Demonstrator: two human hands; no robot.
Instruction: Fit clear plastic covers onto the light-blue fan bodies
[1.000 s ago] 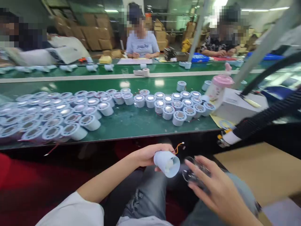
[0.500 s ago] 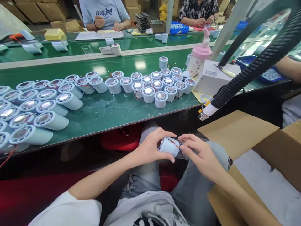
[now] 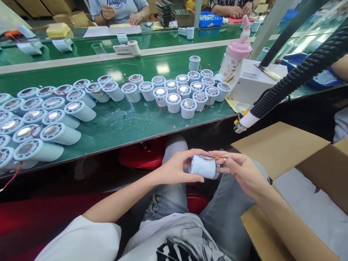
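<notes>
Over my lap, my left hand (image 3: 178, 167) is wrapped around a light blue cylindrical housing (image 3: 203, 167), lying on its side. Clear plastic (image 3: 217, 171) shows at the housing's right end and a little at the left, against my palm. Thin red and yellow wires (image 3: 213, 158) run along its upper side to the right. My right hand (image 3: 246, 174) pinches the wires near their end, its fingertips close against the clear plastic. On the green bench stand many similar light blue housings (image 3: 174, 102), several with red wires hanging out.
An open cardboard box (image 3: 282, 148) with white material inside stands at my right. Above it hangs a black corrugated hose (image 3: 293, 72) with a metal-tipped nozzle. A white box (image 3: 254, 79) and a pink-lidded bottle (image 3: 236, 54) stand on the bench (image 3: 119, 127). Two people work across from me.
The housing has turned more sideways and shifted slightly right, showing clear plastic at its right end. My right fingers have moved up and closed on the wires, now stretched rightward. The view has shifted slightly.
</notes>
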